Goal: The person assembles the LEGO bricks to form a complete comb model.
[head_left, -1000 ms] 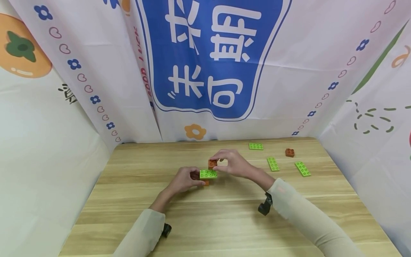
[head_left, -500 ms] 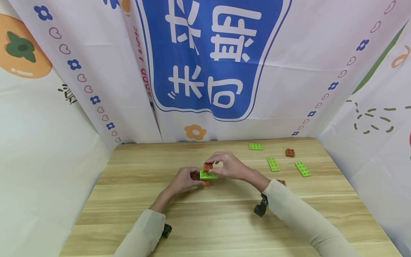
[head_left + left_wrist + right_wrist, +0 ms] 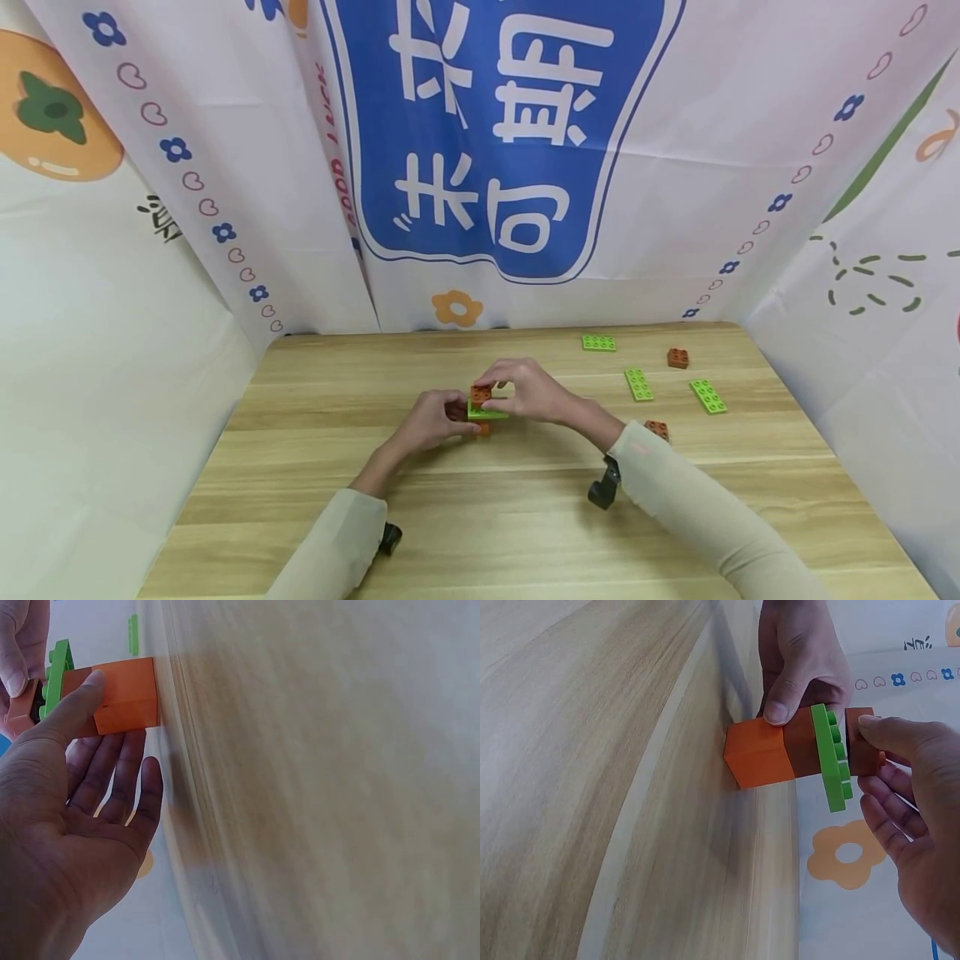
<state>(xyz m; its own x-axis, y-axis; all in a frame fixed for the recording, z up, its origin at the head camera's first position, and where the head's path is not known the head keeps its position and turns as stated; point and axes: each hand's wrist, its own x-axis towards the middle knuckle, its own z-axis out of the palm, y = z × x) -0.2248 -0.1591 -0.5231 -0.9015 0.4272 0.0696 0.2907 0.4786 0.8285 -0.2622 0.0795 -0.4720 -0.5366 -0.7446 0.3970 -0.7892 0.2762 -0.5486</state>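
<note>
Near the table's middle stands a small stack: an orange block [image 3: 757, 754] at the bottom, a brown brick [image 3: 801, 742] on it, and a green studded plate [image 3: 831, 761] across the top. My left hand [image 3: 431, 421] grips this stack from the left, its thumb at the seam of orange and brown. Between thumb and fingers my right hand [image 3: 528, 390] pinches another brown brick [image 3: 861, 754] over the left part of the green plate. In the right wrist view a narrow gap separates that brick from the plate's studs. Fingers partly hide the stack's far side.
To the right on the wooden table [image 3: 480, 517] lie three green plates [image 3: 599, 342], spread apart. A loose brown brick [image 3: 678, 358] sits at the back right, and another brown brick [image 3: 657, 429] lies near my right sleeve. A printed cloth hangs behind.
My right hand has moved left and slightly down, carrying the brown brick to the green plate's left part. A brown brick beside my right sleeve has come into view. The left hand stays put.
</note>
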